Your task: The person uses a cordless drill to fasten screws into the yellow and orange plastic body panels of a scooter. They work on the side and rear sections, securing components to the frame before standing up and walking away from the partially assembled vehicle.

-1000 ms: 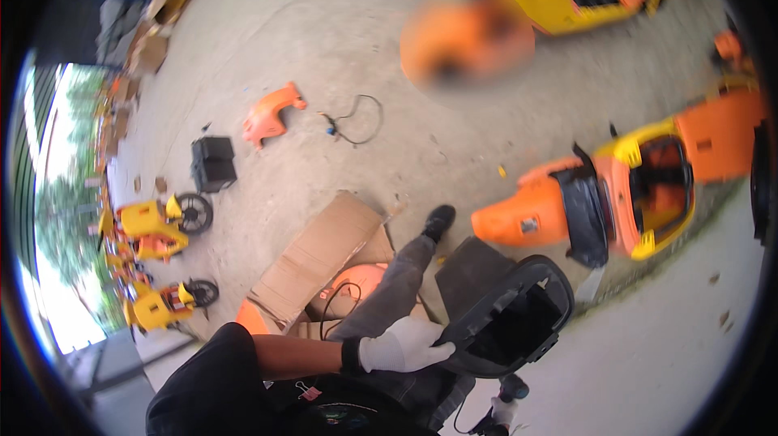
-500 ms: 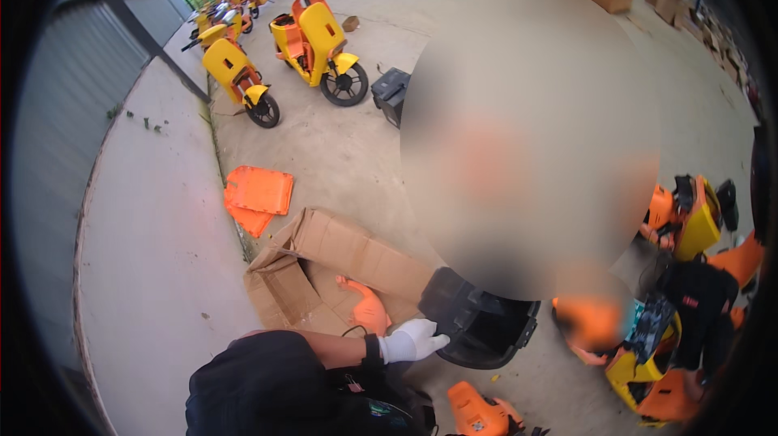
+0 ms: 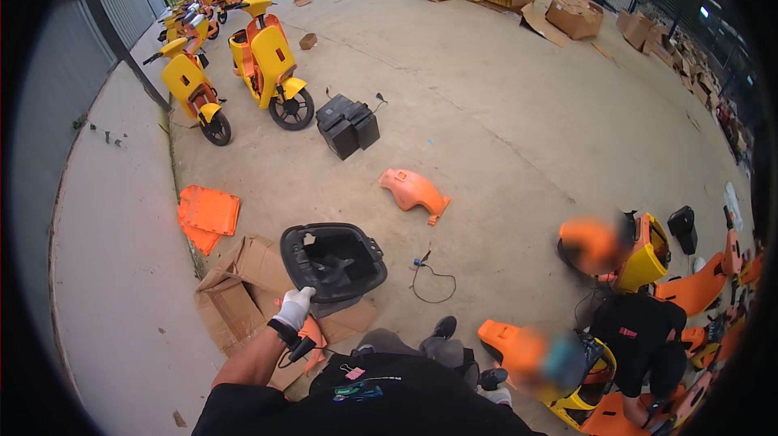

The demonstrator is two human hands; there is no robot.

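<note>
My left hand (image 3: 295,306), in a white glove with a dark device strapped at the wrist, is closed on the near rim of a black plastic bin (image 3: 374,274). The bin is tilted with its hollow inside facing me, over a flattened cardboard box (image 3: 229,306). An orange molded part (image 3: 312,337) lies partly hidden under my left forearm. My right hand (image 3: 497,395), also white-gloved, is low by my side. A dark rounded object (image 3: 492,378) covers much of it, and its fingers are hidden.
Orange panels (image 3: 208,213) lie by the left wall. Ahead are a curved orange fender (image 3: 413,191), a black battery-like box (image 3: 347,126) and a looped cable (image 3: 435,284). Yellow scooters (image 3: 271,63) stand far left. A person in black (image 3: 640,339) bends over scooter parts at right.
My left hand and the black bin have moved left, over the cardboard. My view has shifted, showing more floor ahead and my right hand. The large blurred area has gone.
</note>
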